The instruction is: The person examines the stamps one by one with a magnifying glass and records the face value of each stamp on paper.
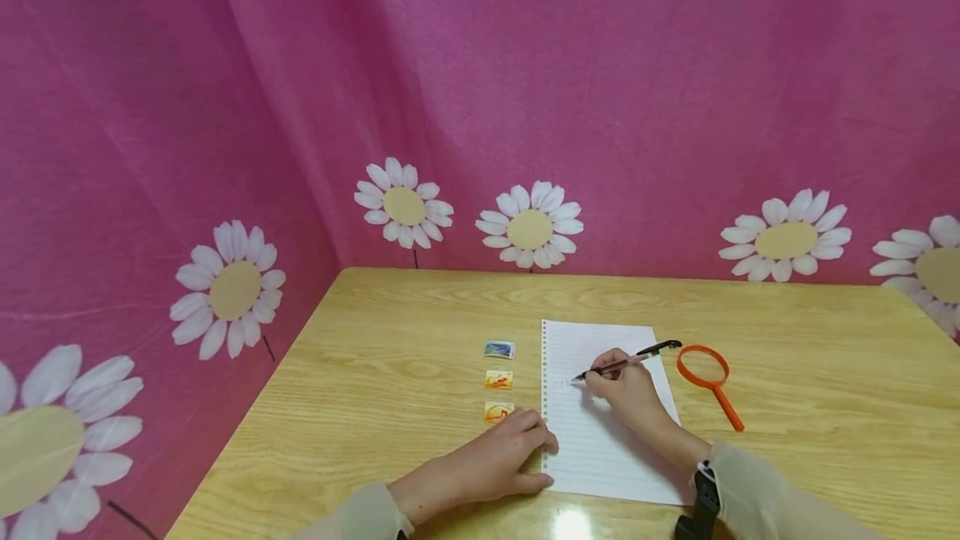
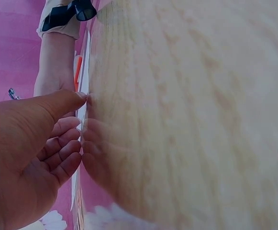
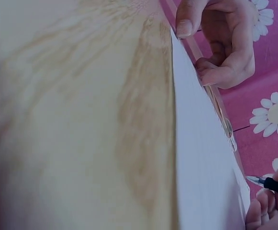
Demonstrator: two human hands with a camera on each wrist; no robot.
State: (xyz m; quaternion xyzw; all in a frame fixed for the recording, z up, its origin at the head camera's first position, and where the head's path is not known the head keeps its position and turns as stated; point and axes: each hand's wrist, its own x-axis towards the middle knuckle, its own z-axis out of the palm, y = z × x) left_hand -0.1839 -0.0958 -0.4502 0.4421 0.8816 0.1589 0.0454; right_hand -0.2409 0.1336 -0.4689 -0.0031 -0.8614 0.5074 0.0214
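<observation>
A sheet of lined white paper (image 1: 600,457) with a perforated left edge lies on the table. My right hand (image 1: 633,398) pinches a black pen (image 1: 651,351) between thumb and fingers over its upper half. The pen's tip is at the paper, beside faint marks near the left margin. My left hand (image 1: 506,452) rests at the sheet's lower left edge, thumb and fingertips on the border. In the left wrist view, the left hand's fingers (image 2: 62,153) are loosely bent and grip nothing. The right wrist view shows the pen (image 3: 275,185) at its lower right edge.
Three small stamp-like pictures stand in a column left of the paper: a blue one (image 1: 499,349), an orange one (image 1: 498,380), and another orange one (image 1: 497,412) close to my left fingers. An orange magnifying glass (image 1: 726,405) lies right of the sheet. Behind the wooden table (image 1: 375,357) hangs a pink flowered cloth (image 1: 637,107).
</observation>
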